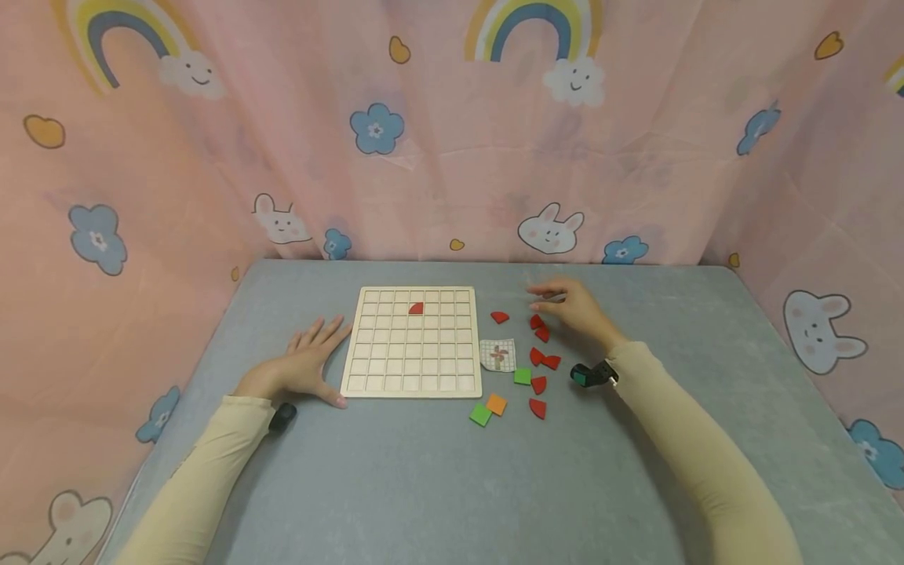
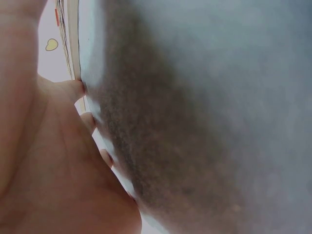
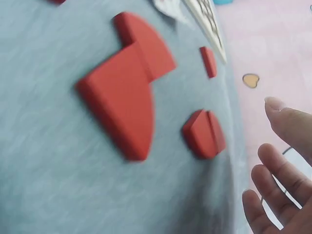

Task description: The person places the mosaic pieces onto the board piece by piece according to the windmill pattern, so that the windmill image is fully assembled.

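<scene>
While the left hand lies flat on the grey table, fingers straight and spread, its fingertips sit against the left edge of the wooden grid board, near the board's front left corner. That board lies towards the far middle of the table and holds one red piece in a cell of its second row from the far edge, just right of centre.

The right hand hovers right of the board with its fingers loosely extended, holding nothing; the right wrist view shows the fingertips in the air, clear of the pieces. Closest to it are two red quarter-round pieces touching each other just below the fingers. Another red piece lies alone between these and the board.

Nearer the front, a small pattern card rests beside the board's right edge, with a green square next to it, more red pieces to the right, and a green and orange pair near the board's front right corner.
</scene>
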Demonstrator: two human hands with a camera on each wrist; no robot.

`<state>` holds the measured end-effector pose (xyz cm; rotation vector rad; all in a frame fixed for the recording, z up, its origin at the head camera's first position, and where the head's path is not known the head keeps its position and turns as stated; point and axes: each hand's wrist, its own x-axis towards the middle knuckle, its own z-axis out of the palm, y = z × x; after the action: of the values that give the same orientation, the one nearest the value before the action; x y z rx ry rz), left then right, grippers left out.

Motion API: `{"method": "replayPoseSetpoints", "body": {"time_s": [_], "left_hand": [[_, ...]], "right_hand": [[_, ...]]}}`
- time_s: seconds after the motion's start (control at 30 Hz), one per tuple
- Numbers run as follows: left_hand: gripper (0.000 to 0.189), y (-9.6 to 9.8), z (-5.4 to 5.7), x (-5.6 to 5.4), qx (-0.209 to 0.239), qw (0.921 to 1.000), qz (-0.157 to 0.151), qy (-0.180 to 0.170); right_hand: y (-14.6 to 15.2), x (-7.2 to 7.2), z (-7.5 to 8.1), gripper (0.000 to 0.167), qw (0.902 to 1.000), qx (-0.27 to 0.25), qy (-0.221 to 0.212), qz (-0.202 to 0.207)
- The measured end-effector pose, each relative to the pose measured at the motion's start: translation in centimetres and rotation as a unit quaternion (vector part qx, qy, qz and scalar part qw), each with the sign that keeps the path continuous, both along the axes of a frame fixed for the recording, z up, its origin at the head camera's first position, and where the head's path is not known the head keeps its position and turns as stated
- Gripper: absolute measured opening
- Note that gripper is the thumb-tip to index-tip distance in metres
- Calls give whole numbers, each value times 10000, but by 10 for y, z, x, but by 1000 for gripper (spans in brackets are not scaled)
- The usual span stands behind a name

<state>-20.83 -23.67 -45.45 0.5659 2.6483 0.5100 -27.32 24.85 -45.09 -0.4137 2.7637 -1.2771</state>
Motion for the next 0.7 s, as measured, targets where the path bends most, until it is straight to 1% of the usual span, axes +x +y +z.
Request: {"method": "replayPoseSetpoints", "body": {"time_s": [0.17, 0.37, 0.6, 0.7], "left_hand": [[138, -2, 0, 0, -65, 10000, 1, -4], [138, -1, -2, -1, -80, 10000, -20, 11], [138, -2, -4, -2, -25, 10000, -16, 13], [138, -2, -5, -2, -19, 10000, -19, 43]], "right_hand": [[-1, 1, -5, 37, 10000, 47, -50, 37], [-3, 5, -7, 37, 9997, 161, -172, -14], [8, 7, -15, 37, 9998, 134, -122, -20], [13, 7, -16, 35, 9997, 171, -121, 80]]}}
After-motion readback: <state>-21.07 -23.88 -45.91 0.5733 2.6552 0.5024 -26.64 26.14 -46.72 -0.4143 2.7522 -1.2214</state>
